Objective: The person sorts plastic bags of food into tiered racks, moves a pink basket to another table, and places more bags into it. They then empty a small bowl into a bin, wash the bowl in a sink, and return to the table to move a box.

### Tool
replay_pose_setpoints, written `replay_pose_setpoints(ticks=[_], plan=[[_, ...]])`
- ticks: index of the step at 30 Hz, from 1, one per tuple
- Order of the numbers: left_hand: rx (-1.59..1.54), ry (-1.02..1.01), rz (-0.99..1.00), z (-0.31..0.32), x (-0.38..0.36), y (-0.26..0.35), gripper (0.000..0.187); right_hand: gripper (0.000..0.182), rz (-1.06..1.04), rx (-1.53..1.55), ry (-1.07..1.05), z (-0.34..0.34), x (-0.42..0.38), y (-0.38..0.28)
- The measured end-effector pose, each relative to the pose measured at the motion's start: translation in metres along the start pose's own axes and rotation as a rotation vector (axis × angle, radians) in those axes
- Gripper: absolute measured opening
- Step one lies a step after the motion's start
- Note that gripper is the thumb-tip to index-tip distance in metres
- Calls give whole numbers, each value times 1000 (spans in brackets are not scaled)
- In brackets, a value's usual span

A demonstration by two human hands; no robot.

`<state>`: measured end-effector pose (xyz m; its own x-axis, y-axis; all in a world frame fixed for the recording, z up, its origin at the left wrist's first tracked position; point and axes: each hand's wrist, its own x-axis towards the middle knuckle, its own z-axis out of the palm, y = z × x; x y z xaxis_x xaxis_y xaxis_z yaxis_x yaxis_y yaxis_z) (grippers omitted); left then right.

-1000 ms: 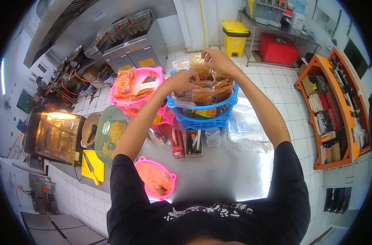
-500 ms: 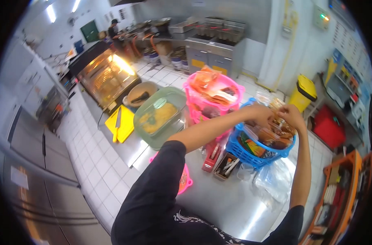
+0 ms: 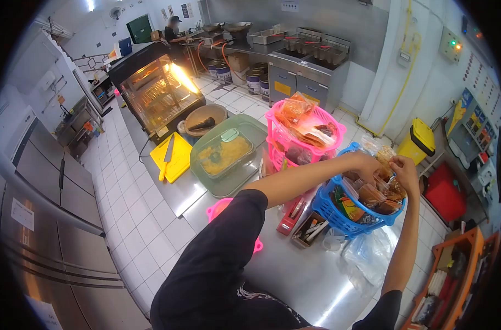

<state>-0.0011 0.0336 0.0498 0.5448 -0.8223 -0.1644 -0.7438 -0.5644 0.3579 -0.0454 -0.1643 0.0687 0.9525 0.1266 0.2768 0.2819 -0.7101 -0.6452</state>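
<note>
Both hands are in the upper part of a blue plastic basket (image 3: pixel 344 217) filled with small clear packets (image 3: pixel 374 198) of brown and orange contents. My left hand (image 3: pixel 366 166) points down among the packets, its fingers curled and their tips partly hidden. Close beside it, my right hand (image 3: pixel 406 173) is bent at the basket's right side with fingers pinched together. What either hand grips is too small or covered to make out. A pink basket (image 3: pixel 272 132) holding more packets stands just left of the blue one.
A red box (image 3: pixel 290 215), a small box of pens (image 3: pixel 311 231) and clear plastic bags (image 3: pixel 366 253) lie before the basket. Further left are a lidded green container (image 3: pixel 198 181), a yellow cutting board (image 3: pixel 180 165) with a knife (image 3: pixel 167 157), and a lit display warmer (image 3: pixel 129 82). A person (image 3: pixel 173 33) stands far back.
The camera view has shifted, so the scene sits lower and slightly right. My left hand has gone deeper among the packets; my right hand stays at the basket's right side.
</note>
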Motion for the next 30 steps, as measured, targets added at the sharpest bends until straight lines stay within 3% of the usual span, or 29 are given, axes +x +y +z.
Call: replay_pose_setpoints(ticks=[7, 13, 15, 22, 30], plan=[[0, 21, -11, 0, -2, 0, 55, 15, -20, 139, 50, 1, 0, 11], [134, 49, -28, 2, -2, 2, 61, 14, -44, -15, -36, -5, -1, 6], [47, 74, 64, 4, -1, -3, 59, 14, -53, -2, 16, -7, -1, 6], [38, 71, 73, 7, -4, -12, 57, 13, -62, 117, 135, -13, 1, 6], [25, 77, 97, 8, -8, -14, 54, 11, -22, 19, -46, 8, 5, 20]])
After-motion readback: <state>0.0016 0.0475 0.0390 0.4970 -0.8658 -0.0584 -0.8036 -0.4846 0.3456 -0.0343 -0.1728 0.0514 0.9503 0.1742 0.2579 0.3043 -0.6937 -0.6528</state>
